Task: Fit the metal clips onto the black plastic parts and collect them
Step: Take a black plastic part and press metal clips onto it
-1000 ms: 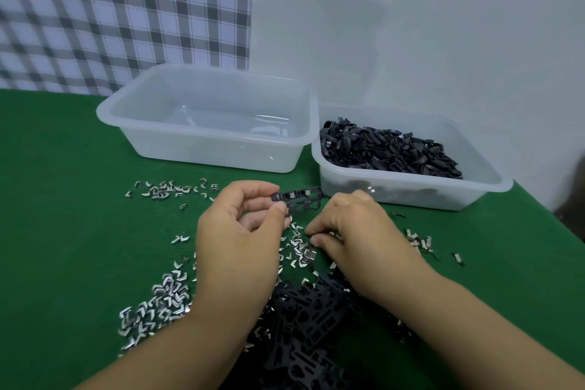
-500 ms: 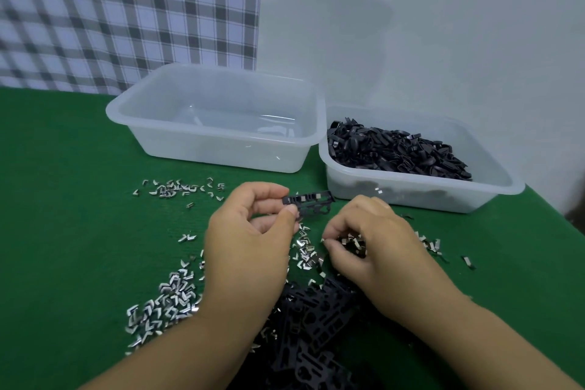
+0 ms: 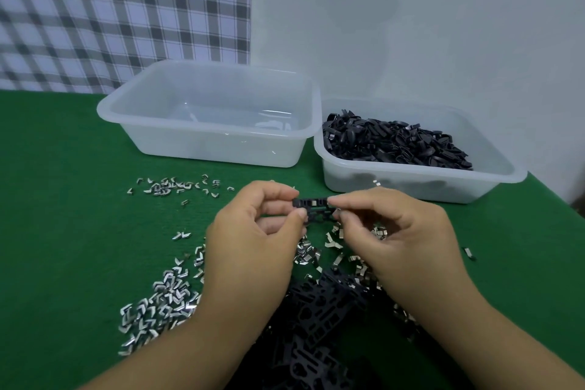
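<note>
A small black plastic part (image 3: pixel 313 207) with metal clips along its top edge is held above the green table between both hands. My left hand (image 3: pixel 253 241) pinches its left end. My right hand (image 3: pixel 395 237) pinches its right end with thumb and forefinger; whether a loose clip is in those fingers is hidden. Loose metal clips (image 3: pixel 158 304) lie in a pile at the lower left, and more clips (image 3: pixel 308 255) lie under the hands. A heap of black plastic strips (image 3: pixel 319 320) lies between my forearms.
An empty clear tub (image 3: pixel 205 149) stands behind at the centre left. A second clear tub (image 3: pixel 421 182) to its right holds many black parts (image 3: pixel 395 142). A small scatter of clips (image 3: pixel 171 188) lies in front of the empty tub. A checked cloth hangs behind.
My right hand has risen from the clips on the table to the right end of the black part. The left hand has kept hold of the part.
</note>
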Available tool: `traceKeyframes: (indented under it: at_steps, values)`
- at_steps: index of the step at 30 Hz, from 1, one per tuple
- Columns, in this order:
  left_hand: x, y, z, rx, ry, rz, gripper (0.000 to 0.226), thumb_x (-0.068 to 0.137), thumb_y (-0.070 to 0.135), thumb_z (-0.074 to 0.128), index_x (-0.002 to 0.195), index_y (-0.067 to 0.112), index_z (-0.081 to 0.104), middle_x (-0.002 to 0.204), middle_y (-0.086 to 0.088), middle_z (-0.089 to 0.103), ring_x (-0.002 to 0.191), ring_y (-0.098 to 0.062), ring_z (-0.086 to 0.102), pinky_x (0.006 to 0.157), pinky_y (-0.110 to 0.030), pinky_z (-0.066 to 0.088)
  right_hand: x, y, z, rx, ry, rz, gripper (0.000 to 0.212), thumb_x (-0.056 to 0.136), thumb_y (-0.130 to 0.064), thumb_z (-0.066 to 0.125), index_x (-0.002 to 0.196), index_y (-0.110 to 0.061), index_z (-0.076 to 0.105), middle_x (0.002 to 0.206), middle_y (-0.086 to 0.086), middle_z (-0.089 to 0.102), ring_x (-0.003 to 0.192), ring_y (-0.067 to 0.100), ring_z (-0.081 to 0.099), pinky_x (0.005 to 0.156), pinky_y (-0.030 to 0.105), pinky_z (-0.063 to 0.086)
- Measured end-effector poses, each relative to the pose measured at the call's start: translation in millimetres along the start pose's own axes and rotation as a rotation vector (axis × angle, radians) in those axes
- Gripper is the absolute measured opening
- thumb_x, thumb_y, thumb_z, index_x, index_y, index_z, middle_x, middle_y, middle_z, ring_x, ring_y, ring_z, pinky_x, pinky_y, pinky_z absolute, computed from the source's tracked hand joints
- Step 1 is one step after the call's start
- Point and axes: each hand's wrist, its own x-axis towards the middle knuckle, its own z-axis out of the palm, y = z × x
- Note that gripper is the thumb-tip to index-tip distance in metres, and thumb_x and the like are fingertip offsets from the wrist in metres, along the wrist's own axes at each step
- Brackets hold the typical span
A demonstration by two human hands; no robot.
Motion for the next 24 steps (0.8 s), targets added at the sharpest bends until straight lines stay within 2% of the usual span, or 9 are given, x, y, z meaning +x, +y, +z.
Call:
traceKeyframes:
  at_steps: [5,10,15,20,24]
  values:
    - [0.0,-1.0,0.6,-0.019,-0.008,-0.012,0.025,0.077,-0.001,0.072,0.078,0.024,0.067,0.07,0.003,0.072,0.061,-0.012,0.071,0.059,-0.019,0.057,-0.3,-3.0,0.0,-0.053,0.03,-0.077,0.022,0.072,-0.001,0.074,0.085,-0.019,0.074,0.072,-0.008,0.068,0.065,0.008,0.061,0.062,0.024,0.051]
    - [-0.7,-1.8,1.1,-0.029,-0.028,0.0,0.024,0.077,-0.001,0.073,0.08,0.023,0.068,0.069,0.004,0.073,0.063,-0.011,0.072,0.062,-0.022,0.058,-0.3,-4.5,0.2,-0.161,0.123,-0.125,0.019,0.074,-0.011,0.072,0.091,-0.019,0.071,0.077,-0.018,0.064,0.074,-0.001,0.062,0.071,0.012,0.048]
    - [-1.7,-2.6,1.0,-0.033,-0.055,0.007,0.024,0.076,0.0,0.073,0.077,0.023,0.069,0.068,0.003,0.073,0.063,-0.011,0.072,0.062,-0.021,0.058,-0.6,-3.3,-0.8,-0.201,0.13,-0.171,0.008,0.076,-0.012,0.07,0.082,-0.017,0.072,0.077,-0.011,0.066,0.073,0.008,0.06,0.067,0.022,0.047]
    - [-4.2,-1.8,2.4,0.001,-0.089,0.036,0.026,0.076,0.001,0.073,0.078,0.026,0.069,0.066,0.004,0.072,0.06,-0.01,0.071,0.058,-0.018,0.055,-1.0,0.7,1.2,-0.166,0.091,-0.066,0.008,0.074,-0.012,0.073,0.077,-0.02,0.071,0.083,-0.012,0.057,0.081,0.008,0.053,0.072,0.008,0.035]
    - [-6.1,-1.1,2.2,0.025,-0.098,0.049,0.025,0.076,0.003,0.074,0.08,0.026,0.067,0.065,0.006,0.073,0.059,-0.008,0.07,0.057,-0.017,0.055,-1.0,2.1,3.0,-0.167,0.082,-0.049,0.009,0.072,-0.012,0.076,0.076,-0.019,0.071,0.081,-0.011,0.058,0.084,0.014,0.055,0.073,0.009,0.035]
